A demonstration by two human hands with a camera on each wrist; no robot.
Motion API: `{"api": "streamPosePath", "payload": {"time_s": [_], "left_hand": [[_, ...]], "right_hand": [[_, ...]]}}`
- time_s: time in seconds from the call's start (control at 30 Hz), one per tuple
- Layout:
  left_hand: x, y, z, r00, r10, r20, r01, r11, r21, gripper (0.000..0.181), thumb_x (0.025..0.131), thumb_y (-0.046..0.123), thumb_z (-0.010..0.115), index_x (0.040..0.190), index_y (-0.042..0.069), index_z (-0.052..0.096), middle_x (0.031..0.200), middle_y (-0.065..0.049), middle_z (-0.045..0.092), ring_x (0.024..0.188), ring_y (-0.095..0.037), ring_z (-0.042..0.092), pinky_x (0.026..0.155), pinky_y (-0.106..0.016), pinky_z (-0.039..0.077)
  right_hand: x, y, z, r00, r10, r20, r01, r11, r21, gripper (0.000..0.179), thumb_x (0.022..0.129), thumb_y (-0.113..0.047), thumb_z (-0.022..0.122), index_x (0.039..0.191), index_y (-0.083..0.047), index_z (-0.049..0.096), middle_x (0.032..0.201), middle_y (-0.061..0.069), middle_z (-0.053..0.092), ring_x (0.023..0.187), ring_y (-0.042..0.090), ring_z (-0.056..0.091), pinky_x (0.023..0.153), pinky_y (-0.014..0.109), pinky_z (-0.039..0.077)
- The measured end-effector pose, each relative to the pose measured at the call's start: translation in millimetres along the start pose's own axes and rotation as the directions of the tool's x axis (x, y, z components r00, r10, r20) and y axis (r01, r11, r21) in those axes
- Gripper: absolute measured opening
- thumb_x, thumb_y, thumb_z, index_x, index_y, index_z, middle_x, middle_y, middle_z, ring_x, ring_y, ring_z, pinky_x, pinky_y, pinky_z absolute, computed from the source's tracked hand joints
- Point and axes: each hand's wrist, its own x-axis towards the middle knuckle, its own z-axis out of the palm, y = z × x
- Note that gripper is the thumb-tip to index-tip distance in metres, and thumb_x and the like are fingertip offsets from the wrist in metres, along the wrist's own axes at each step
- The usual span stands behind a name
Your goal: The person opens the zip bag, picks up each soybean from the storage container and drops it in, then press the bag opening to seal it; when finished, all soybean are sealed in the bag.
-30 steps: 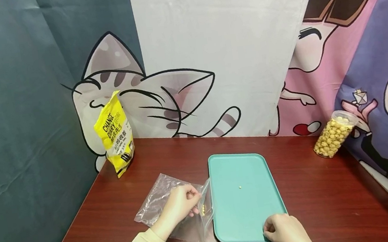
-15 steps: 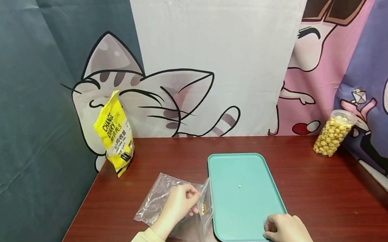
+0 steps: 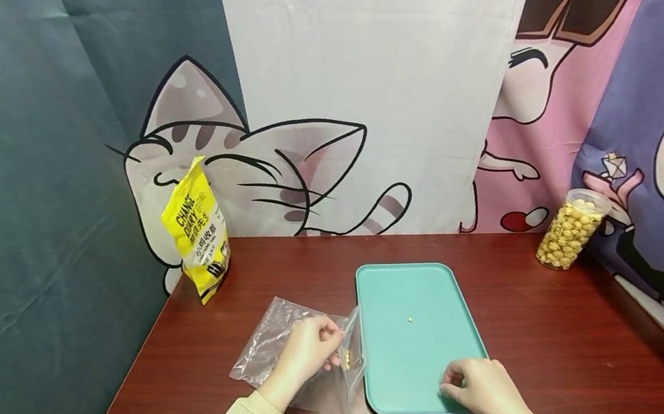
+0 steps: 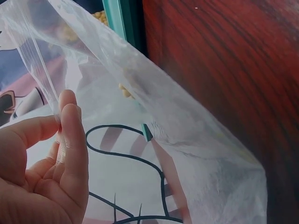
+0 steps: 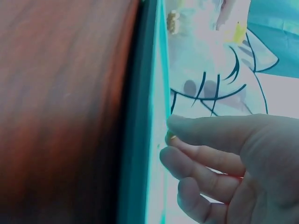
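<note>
My left hand point(image 3: 311, 344) pinches the edge of a clear zip bag point(image 4: 154, 93) between thumb and fingers, just left of the turquoise tray point(image 3: 410, 273). Inside the bag lie several small yellow grains point(image 3: 348, 358), their kind too small to tell. One tiny pale grain point(image 3: 410, 320) sits mid-tray. Over the tray's near right corner, my right hand point(image 3: 485, 388) has thumb and forefinger together. In the right wrist view a small yellow grain point(image 5: 172, 136) shows between their tips; the other fingers are loosely curled.
Another clear bag point(image 3: 270, 337) lies flat beneath my left forearm and hand. At the back left stands a yellow snack bag point(image 3: 197, 235). A clear jar point(image 3: 571, 231) of yellow popcorn-like balls leans at the right. Printed cloth hangs behind the table point(image 3: 532, 341).
My right hand has shifted slightly left and away from me, further over the tray. My left hand and the zip bag have stayed in place.
</note>
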Motion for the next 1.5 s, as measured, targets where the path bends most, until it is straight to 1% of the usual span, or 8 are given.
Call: {"api": "streamPosePath", "payload": {"time_s": [0.23, 0.47, 0.77, 1.0, 1.1, 1.23, 1.33, 1.5], "left_hand": [[0.4, -0.5, 0.7, 1.0, -0.001, -0.005, 0.001, 1.0, 0.002, 0.01, 0.089, 0.014, 0.063, 0.082, 0.006, 0.064, 0.056, 0.003, 0.062, 0.041, -0.009, 0.058, 0.04, -0.024, 0.048], [0.8, -0.9, 2.2, 1.0, 0.018, -0.01, -0.018, 1.0, 0.014, 0.01, 0.088, 0.012, 0.064, 0.081, 0.006, 0.063, 0.053, 0.004, 0.061, 0.04, -0.012, 0.058, 0.039, -0.024, 0.047], [2.7, -0.8, 1.7, 1.0, 0.02, 0.006, -0.02, 1.0, -0.001, 0.009, 0.089, 0.011, 0.063, 0.082, 0.005, 0.064, 0.054, 0.002, 0.061, 0.04, -0.01, 0.057, 0.039, -0.025, 0.047], [3.4, -1.9, 1.5, 1.0, 0.027, 0.006, -0.027, 1.0, -0.005, 0.009, 0.089, 0.012, 0.063, 0.083, 0.005, 0.064, 0.055, 0.003, 0.062, 0.041, -0.01, 0.058, 0.039, -0.024, 0.048], [3.7, -2.6, 0.6, 1.0, 0.02, 0.001, -0.02, 1.0, -0.016, 0.01, 0.089, 0.013, 0.063, 0.083, 0.005, 0.064, 0.055, 0.003, 0.061, 0.041, -0.01, 0.058, 0.039, -0.024, 0.048], [4.7, -2.5, -1.0, 1.0, 0.003, -0.017, -0.004, 1.0, -0.016, 0.01, 0.089, 0.014, 0.064, 0.082, 0.006, 0.063, 0.055, 0.003, 0.061, 0.041, -0.01, 0.058, 0.04, -0.024, 0.049], [5.6, -1.9, -1.9, 1.0, -0.009, -0.027, 0.008, 1.0, -0.008, 0.011, 0.089, 0.015, 0.064, 0.082, 0.007, 0.063, 0.055, 0.004, 0.061, 0.042, -0.012, 0.06, 0.04, -0.024, 0.049], [6.0, -1.7, -3.9, 1.0, -0.013, -0.025, 0.013, 1.0, -0.005, 0.01, 0.09, 0.015, 0.064, 0.084, 0.007, 0.064, 0.056, 0.004, 0.062, 0.044, -0.015, 0.062, 0.041, -0.025, 0.05]], "right_hand": [[20.8, -21.4, -1.3, 0.99, -0.08, -0.119, 0.09, 0.993, 0.08, 0.023, 0.071, -0.022, 0.08, 0.065, -0.032, 0.06, 0.059, -0.027, 0.048, 0.053, -0.008, 0.039, 0.056, 0.021, 0.038], [48.6, -57.1, 7.7, 0.98, -0.137, -0.147, 0.174, 0.945, 0.277, 0.013, 0.076, -0.018, 0.078, 0.073, -0.025, 0.067, 0.061, -0.02, 0.052, 0.052, -0.006, 0.04, 0.05, 0.016, 0.036], [71.4, -91.5, 17.6, 0.955, -0.261, -0.139, 0.287, 0.929, 0.233, 0.007, 0.079, -0.018, 0.076, 0.077, -0.022, 0.071, 0.059, -0.017, 0.053, 0.047, -0.006, 0.035, 0.046, 0.015, 0.032], [75.5, -96.8, 21.6, 0.946, -0.293, -0.139, 0.32, 0.916, 0.241, 0.004, 0.078, -0.017, 0.076, 0.078, -0.019, 0.072, 0.058, -0.015, 0.054, 0.045, -0.005, 0.033, 0.045, 0.014, 0.031], [75.3, -93.9, 23.2, 0.939, -0.283, -0.195, 0.328, 0.909, 0.258, 0.004, 0.078, -0.016, 0.077, 0.08, -0.017, 0.073, 0.057, -0.015, 0.054, 0.047, -0.006, 0.035, 0.048, 0.015, 0.032], [76.7, -85.8, 22.6, 0.91, -0.268, -0.316, 0.355, 0.897, 0.264, 0.008, 0.075, -0.013, 0.078, 0.077, -0.017, 0.072, 0.057, -0.014, 0.055, 0.047, -0.007, 0.038, 0.048, 0.013, 0.033], [79.4, -74.3, 17.6, 0.927, -0.209, -0.312, 0.304, 0.904, 0.299, 0.009, 0.076, -0.012, 0.078, 0.075, -0.018, 0.071, 0.058, -0.014, 0.055, 0.048, -0.005, 0.039, 0.045, 0.013, 0.034], [87.8, -46.4, 11.0, 0.978, -0.054, -0.202, 0.118, 0.941, 0.318, 0.008, 0.079, -0.012, 0.076, 0.076, -0.018, 0.071, 0.06, -0.014, 0.056, 0.052, 0.001, 0.044, 0.048, 0.019, 0.038]]}}
